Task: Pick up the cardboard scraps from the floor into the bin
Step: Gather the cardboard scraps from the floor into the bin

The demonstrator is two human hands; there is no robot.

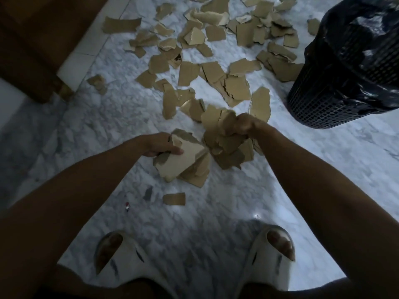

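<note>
- L hand [158,145] low over the floor, thumb across the top of a pale cardboard piece [183,157], fingers curled under it. I read it as gripping a small stack of scraps.
- R hand [243,124] clenched in a fist round a bunch of torn scraps [224,134]; pieces stick out above and hang below the knuckles.
- The two hands are near each other but not touching, w/ the two bundles almost meeting between them.
- Both bundles look lifted off or just at the marble floor [302,180]; I can't tell which from here.
- One lone scrap [174,199] lies flat on the floor nearer my feet, apart from the rest.
- Most loose scraps [216,61] are still spread across the floor beyond the hands, thick toward the top of view.
- Bin [336,83]: dark mesh basket w/ black liner bag, upper right, standing on the floor; a few scraps lie touching its base on the left side.
- White slides [274,251] on both feet at the bottom, toes pointing toward the pile.
- Brown wooden furniture [32,50] fills the upper left corner.
</note>
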